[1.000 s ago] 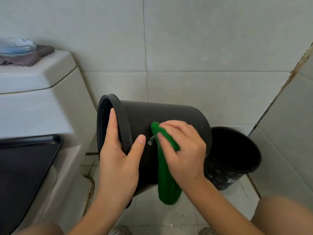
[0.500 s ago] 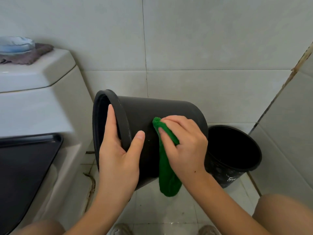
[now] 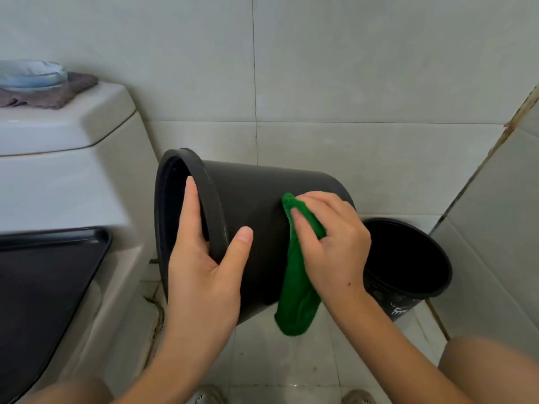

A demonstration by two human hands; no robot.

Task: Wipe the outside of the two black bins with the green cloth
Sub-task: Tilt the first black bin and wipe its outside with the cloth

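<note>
A black bin [image 3: 256, 196] is held on its side in the air, its mouth facing left. My left hand [image 3: 204, 272] grips its rim, fingers inside and thumb on the outer wall. My right hand [image 3: 332, 243] holds the green cloth [image 3: 297, 281] and presses it against the bin's outer side near the bottom end; the cloth's tail hangs down below the bin. A second black bin [image 3: 408, 272] stands upright on the floor behind my right hand, in the corner, partly hidden by my wrist.
A white toilet [image 3: 58, 185] fills the left side, with a black lid [image 3: 43, 287] and a folded cloth and blue dish [image 3: 32, 74] on the tank. Tiled walls [image 3: 350, 83] close the back and right. My knees and shoes show at the bottom edge.
My right hand and the cloth have slid a little to the right along the bin's side, toward its bottom end. My left hand keeps the same grip on the rim.
</note>
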